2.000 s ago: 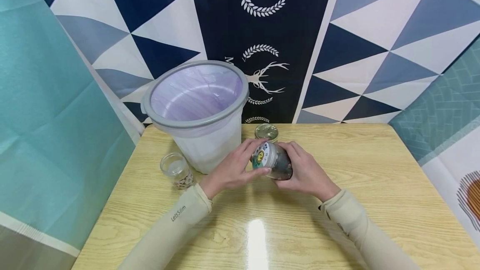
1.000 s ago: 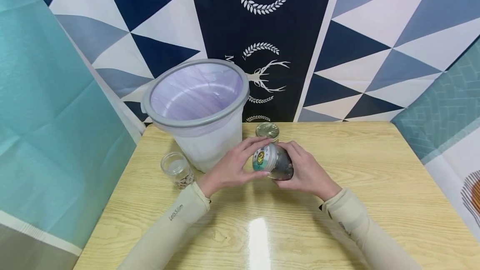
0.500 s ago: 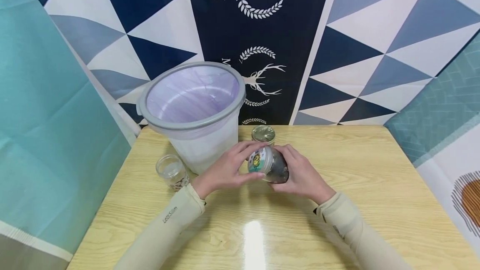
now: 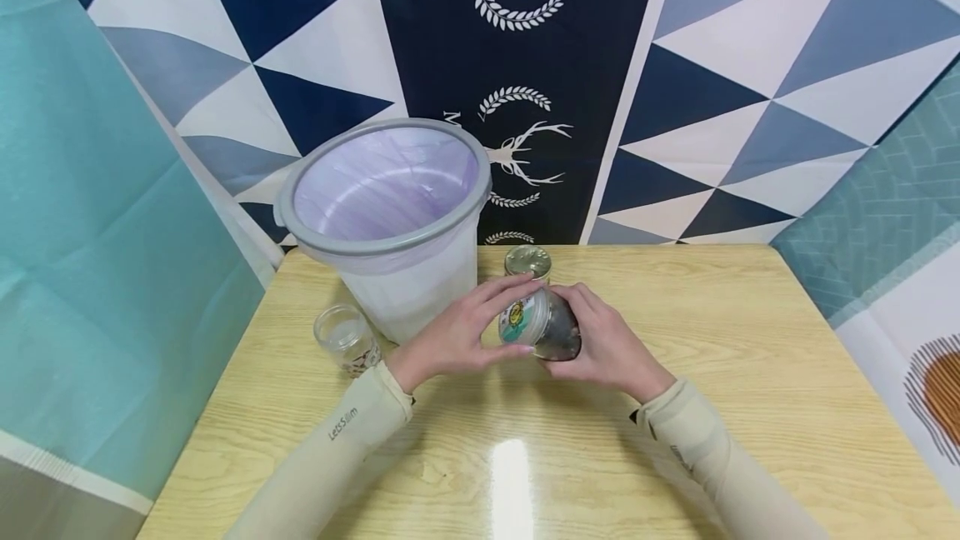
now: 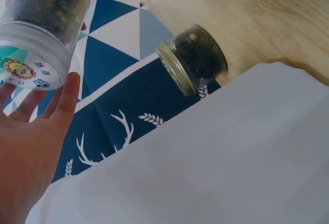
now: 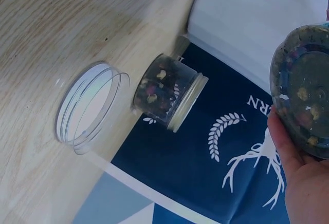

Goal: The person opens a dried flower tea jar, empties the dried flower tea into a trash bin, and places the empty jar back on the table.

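A clear, round jar with dark contents (image 4: 558, 327) is held between the two hands, tilted well over, and appears to be clear of the pale wood-grain tabletop (image 4: 712, 340). The right grip (image 4: 607, 344) is wrapped snugly around its body; the left grip (image 4: 461, 332) is spread wide, thumb and fingers curved about the translucent end with its white-and-green sunflower sticker (image 4: 516, 319).

Just beyond the grips, towards the wall, stands a squat clear jar with a gold lid (image 4: 528, 263). Behind the left grip is a white bucket with a grey rim and pale purple liner (image 4: 420, 298); near the left wrist stands a clear, brown-patterned container (image 4: 347, 338). The right wrist view also shows a clear round piece with a white face (image 6: 92, 106) near the gold-lidded jar; whether it is a lid or a container, I cannot tell.

The step in hand looks like working the stickered end while the right grip steadies the body. The next move would likely call for a firm right grip and a left-hand twist; whether that end is loose cannot be seen.
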`<state>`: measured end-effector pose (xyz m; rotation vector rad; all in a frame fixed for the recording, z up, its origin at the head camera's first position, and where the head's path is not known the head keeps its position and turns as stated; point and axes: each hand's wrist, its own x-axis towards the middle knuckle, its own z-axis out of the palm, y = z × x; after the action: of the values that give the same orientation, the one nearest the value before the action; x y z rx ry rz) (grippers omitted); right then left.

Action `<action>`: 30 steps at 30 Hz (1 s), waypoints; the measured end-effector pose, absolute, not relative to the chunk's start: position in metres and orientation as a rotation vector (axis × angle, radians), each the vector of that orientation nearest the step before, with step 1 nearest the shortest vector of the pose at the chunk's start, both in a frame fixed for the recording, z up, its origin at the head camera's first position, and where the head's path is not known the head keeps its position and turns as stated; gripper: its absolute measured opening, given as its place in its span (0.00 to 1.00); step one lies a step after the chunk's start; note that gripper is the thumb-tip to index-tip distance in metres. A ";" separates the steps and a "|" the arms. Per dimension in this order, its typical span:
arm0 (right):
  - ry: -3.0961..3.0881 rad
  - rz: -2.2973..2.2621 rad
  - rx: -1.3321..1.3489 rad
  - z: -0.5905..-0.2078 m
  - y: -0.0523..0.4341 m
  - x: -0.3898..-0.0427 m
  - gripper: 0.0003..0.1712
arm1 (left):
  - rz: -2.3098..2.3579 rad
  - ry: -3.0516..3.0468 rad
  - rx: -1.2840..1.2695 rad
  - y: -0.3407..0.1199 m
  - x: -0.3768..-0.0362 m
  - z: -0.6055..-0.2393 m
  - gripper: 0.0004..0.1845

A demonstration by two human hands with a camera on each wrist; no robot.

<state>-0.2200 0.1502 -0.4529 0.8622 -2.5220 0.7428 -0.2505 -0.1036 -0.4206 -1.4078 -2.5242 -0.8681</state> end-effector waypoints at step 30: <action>-2.562 0.812 0.828 -0.455 0.149 -0.222 0.54 | -0.879 -2.551 -1.362 -0.103 -0.251 -0.423 0.41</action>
<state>-0.2224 0.1491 -0.4554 0.8282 -2.5624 0.8123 -0.2507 -0.1035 -0.4229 -1.3615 -2.5513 -0.8785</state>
